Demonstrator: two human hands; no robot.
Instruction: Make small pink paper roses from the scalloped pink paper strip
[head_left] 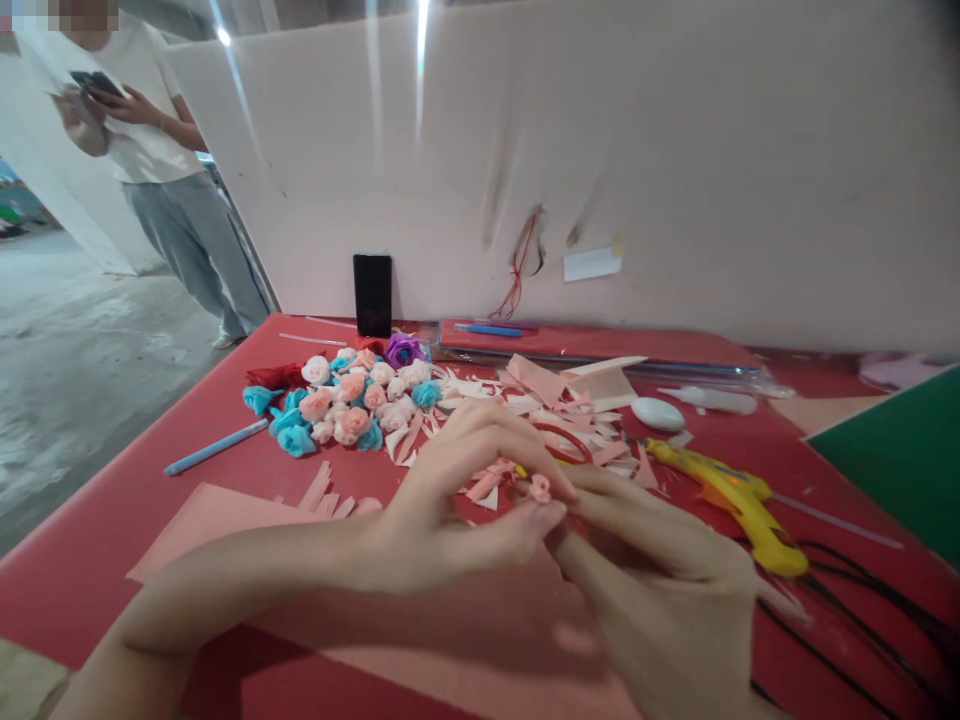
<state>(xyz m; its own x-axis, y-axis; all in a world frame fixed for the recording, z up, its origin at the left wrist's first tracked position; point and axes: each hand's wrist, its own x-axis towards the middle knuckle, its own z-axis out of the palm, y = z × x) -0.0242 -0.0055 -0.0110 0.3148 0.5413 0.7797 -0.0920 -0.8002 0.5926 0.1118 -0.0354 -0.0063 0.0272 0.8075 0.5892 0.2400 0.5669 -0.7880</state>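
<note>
A small pink paper rosebud (540,489) is pinched between the thumb and fingertips of my left hand (472,490). My right hand (652,550) meets it from the right, its fingers closed close against the bud; what they grip is hidden behind the left fingertips and the back of the hand. Pink paper scraps (491,480) lie just beyond the bud. Under both hands spreads a sheet of pink paper (465,640). Part of a red-handled tool (562,440), perhaps scissors, shows behind my fingers.
Pink, white and blue paper roses (352,400) cluster at the left back. A yellow glue gun (735,500) with a cable lies right, near a white oval object (657,413). A phone (373,295) leans on the back panel. A person (150,130) stands far left.
</note>
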